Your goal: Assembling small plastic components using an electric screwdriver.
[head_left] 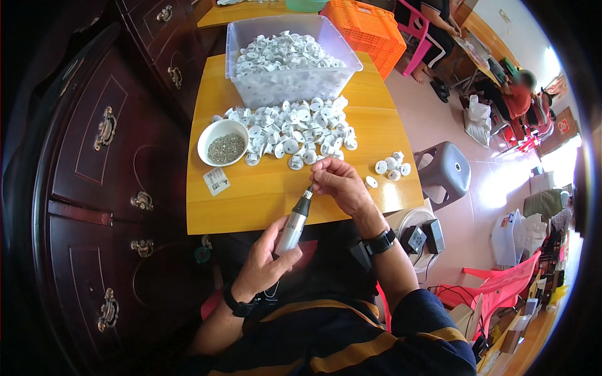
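Note:
My left hand (266, 262) is wrapped round a silver and black electric screwdriver (293, 229), its tip pointing up and away over the table's near edge. At that tip, the thumb and fingers of my right hand (342, 185) are pinched together. Whatever they pinch is too small or too hidden to make out. Just beyond lies a heap of white round plastic parts (291, 128). To its left, a white bowl (203, 152) holds many small metal screws (226, 148). Several more white parts (394, 167) form a small group right of my right hand.
The yellow wooden table (251, 210) carries a clear plastic bin (295, 88) full of white parts and a printed label (216, 181). An orange crate (365, 34) stands behind. A grey stool (446, 172) is at the right, dark cabinets (94, 182) at the left. Other people sit far right.

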The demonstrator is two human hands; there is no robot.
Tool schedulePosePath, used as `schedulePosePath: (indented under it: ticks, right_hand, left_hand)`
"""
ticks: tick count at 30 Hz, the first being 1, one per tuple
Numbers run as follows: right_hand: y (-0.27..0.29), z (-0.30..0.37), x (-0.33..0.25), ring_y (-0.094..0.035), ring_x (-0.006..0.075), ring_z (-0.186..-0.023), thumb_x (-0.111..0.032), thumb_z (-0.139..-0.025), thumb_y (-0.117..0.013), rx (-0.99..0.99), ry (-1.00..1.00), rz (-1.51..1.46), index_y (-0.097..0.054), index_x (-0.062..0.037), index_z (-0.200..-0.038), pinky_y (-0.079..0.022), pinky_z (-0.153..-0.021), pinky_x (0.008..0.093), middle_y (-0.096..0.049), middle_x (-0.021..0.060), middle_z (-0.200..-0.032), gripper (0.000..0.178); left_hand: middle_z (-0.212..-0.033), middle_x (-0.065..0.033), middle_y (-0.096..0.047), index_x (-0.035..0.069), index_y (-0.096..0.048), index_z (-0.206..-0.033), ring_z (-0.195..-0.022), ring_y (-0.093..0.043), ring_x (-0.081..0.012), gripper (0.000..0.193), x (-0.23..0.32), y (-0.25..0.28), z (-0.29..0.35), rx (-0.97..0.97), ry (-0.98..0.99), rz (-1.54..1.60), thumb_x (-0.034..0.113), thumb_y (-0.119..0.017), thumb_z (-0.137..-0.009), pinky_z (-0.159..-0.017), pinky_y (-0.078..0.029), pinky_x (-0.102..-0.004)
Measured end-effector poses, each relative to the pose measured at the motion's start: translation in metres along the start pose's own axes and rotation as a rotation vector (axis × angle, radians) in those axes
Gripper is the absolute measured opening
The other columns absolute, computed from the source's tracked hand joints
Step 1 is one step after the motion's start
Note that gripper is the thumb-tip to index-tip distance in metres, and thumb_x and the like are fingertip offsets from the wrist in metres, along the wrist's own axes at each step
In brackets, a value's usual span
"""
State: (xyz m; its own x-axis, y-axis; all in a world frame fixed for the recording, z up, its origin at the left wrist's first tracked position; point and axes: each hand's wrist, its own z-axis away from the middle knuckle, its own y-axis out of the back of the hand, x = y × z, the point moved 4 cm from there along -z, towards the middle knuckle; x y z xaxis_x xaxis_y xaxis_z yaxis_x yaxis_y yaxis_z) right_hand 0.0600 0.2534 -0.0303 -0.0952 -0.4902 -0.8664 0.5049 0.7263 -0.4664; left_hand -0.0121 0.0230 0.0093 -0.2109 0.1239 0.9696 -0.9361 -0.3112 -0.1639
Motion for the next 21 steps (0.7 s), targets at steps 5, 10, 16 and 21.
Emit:
schedulePosePath:
  ticks: [5,10,16,21]
  right_hand:
    - [-0.001,0.0,0.0,-0.069,0.0109,-0.082,-0.01,-0.098,-0.069,-0.064,0.002,-0.052,-0.068,-0.0079,-0.109,-0.058,-0.075,0.0261,-0.071,0.0017,-0.096,0.012]
    - [-0.004,0.002,-0.004,-0.069,0.0106,-0.084,-0.01,-0.099,-0.068,-0.112,0.008,-0.093,-0.068,-0.0094,-0.111,-0.057,-0.077,0.0259,-0.071,0.0013,-0.097,0.012]
    - [-0.014,0.007,-0.017,-0.068,0.0109,-0.084,-0.017,-0.099,-0.07,0.003,-0.008,0.09,-0.067,-0.0076,-0.116,-0.056,-0.077,0.0261,-0.07,0.0013,-0.097,0.02]
    - [0.017,0.009,-0.043,-0.068,0.0152,-0.076,-0.016,-0.092,-0.075,0.309,0.341,0.83,-0.066,-0.0039,-0.117,-0.055,-0.07,0.0295,-0.071,0.0081,-0.101,0.029]
  left_hand:
    - [-0.1,-0.0099,-0.061,-0.003,-0.033,-0.152,-0.069,-0.059,-0.0105,0.07,0.001,0.003,0.001,-0.082,0.067,0.253,0.025,-0.067,-0.098,-0.062,-0.051,-0.024]
    - [-0.1,-0.0111,-0.062,-0.004,-0.034,-0.151,-0.068,-0.059,-0.0112,0.07,0.002,0.005,0.0,-0.133,0.057,0.317,0.029,-0.068,-0.098,-0.062,-0.052,-0.0243]
    - [-0.1,-0.0104,-0.062,-0.004,-0.034,-0.151,-0.071,-0.059,-0.0107,0.071,0.0,0.003,0.001,-0.051,0.014,0.211,0.03,-0.069,-0.098,-0.063,-0.051,-0.0237]
    - [-0.099,-0.0099,-0.062,-0.004,-0.035,-0.15,-0.071,-0.059,-0.0103,0.07,0.001,0.005,0.001,0.002,0.0,0.193,0.029,-0.069,-0.098,-0.064,-0.051,-0.0237]
